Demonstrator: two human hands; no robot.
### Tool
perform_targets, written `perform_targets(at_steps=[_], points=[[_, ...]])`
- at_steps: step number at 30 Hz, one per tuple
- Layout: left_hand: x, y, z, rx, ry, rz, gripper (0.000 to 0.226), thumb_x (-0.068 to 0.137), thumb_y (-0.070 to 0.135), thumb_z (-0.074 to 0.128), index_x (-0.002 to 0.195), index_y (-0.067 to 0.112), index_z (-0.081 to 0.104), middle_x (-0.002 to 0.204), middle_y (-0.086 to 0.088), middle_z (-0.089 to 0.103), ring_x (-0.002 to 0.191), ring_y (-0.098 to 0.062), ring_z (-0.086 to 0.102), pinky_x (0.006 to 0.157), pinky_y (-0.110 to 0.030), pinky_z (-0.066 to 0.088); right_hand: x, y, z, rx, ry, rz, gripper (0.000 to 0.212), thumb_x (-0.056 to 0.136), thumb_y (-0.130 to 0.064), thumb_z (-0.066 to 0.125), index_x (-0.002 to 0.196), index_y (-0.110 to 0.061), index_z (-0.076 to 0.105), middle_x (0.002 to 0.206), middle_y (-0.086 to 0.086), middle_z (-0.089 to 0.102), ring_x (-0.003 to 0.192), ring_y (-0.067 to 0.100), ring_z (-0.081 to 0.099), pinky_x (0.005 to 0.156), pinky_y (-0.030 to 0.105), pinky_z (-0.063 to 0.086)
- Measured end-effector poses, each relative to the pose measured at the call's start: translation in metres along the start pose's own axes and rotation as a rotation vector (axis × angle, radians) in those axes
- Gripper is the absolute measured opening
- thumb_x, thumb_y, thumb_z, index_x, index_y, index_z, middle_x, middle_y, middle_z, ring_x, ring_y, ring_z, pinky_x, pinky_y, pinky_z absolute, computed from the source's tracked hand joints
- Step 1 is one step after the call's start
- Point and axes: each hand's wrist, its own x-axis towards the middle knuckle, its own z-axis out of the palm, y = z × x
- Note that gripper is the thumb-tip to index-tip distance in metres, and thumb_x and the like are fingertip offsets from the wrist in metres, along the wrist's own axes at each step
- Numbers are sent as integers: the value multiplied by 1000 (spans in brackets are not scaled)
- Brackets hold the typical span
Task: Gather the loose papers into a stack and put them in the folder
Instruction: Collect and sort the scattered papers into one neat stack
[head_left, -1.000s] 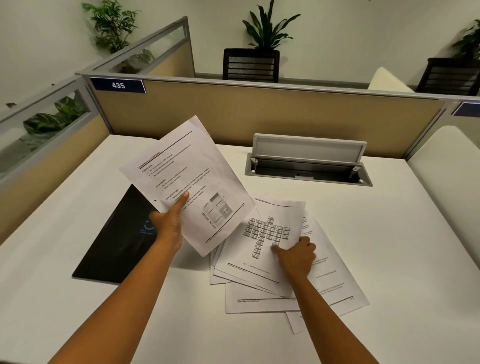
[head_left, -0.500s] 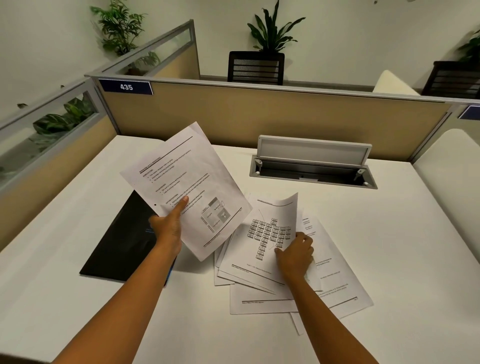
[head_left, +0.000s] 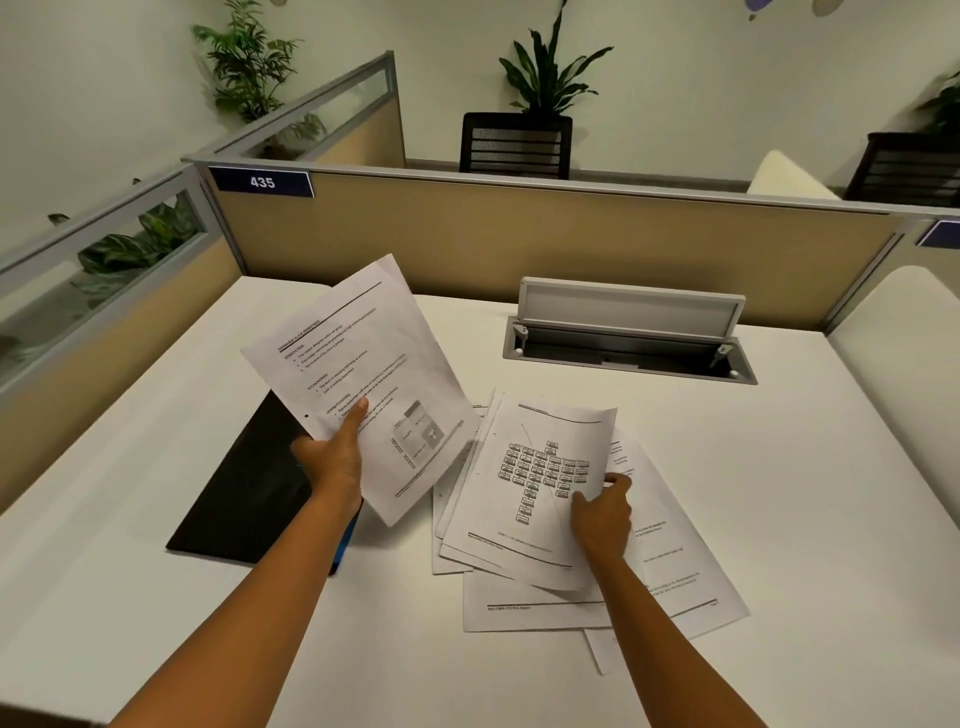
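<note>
Nearest, two bare arms reaching in from the bottom edge, over a white desk (head_left: 156, 597); on the right side, a messy pile of loose papers (head_left: 670, 582) lying flat, fanned out and overlapping, one corner poking out at the near edge; on top of the pile, a chart sheet (head_left: 535, 483) with little boxes printed on it, its right edge and far corner curled up off the pile; right hand (head_left: 602, 514) pinching that right edge, thumb on the printed face, fingers curled round behind; a bit further on the left, left hand (head_left: 332, 460) gripping a held sheet (head_left: 363, 374) up off the desk, thumb pressed on the front, other fingers hidden behind, at least one more page edge peeking out at the back; under that hand, a black folder (head_left: 244, 499) lying flat and closed on the desk, just beside the pile, a blue edge showing at its near corner; further back, a grey cable box (head_left: 628, 338) set in the desk, lid flipped up; behind, a tan divider wall (head_left: 519, 239) with a blue sign (head_left: 262, 182) reading 435; past that, a dark chair (head_left: 514, 145) and green plants (head_left: 550, 78) by the wall.
</note>
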Motion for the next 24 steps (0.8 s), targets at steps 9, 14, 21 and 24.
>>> perform_targets(at_steps=[9, 14, 21, 24], points=[[-2, 3, 6, 78, 88, 86, 41, 81, 22, 78, 116, 16, 58, 109, 0, 64, 89, -16, 65, 72, -33, 55, 11, 17, -35, 237, -45, -74, 37, 93, -16, 60, 129, -9, 55, 129, 13, 62, 119, 34, 57, 103, 47, 45], [-11, -3, 13, 159, 18, 137, 40, 86, 18, 74, 121, 10, 58, 111, -4, 64, 89, -18, 63, 72, -32, 53, 11, 10, -52, 335, -160, -136, 36, 93, -19, 61, 129, -15, 57, 122, -1, 64, 115, 23, 58, 102, 45, 45], [-15, -17, 26, 303, -275, 89, 37, 93, 20, 64, 129, 13, 57, 116, -1, 65, 104, -22, 63, 82, -34, 52, 13, -20, -56, 409, -297, -176, 36, 89, -31, 66, 123, -18, 61, 116, -4, 70, 102, 21, 68, 90, 41, 57], [-19, -22, 33, 315, -414, -34, 35, 93, 20, 65, 127, 16, 61, 116, -2, 70, 106, -25, 66, 94, -46, 52, 16, -30, -57, 436, -353, -165, 36, 87, -37, 67, 118, -19, 63, 113, -3, 72, 96, 23, 72, 86, 44, 59]])
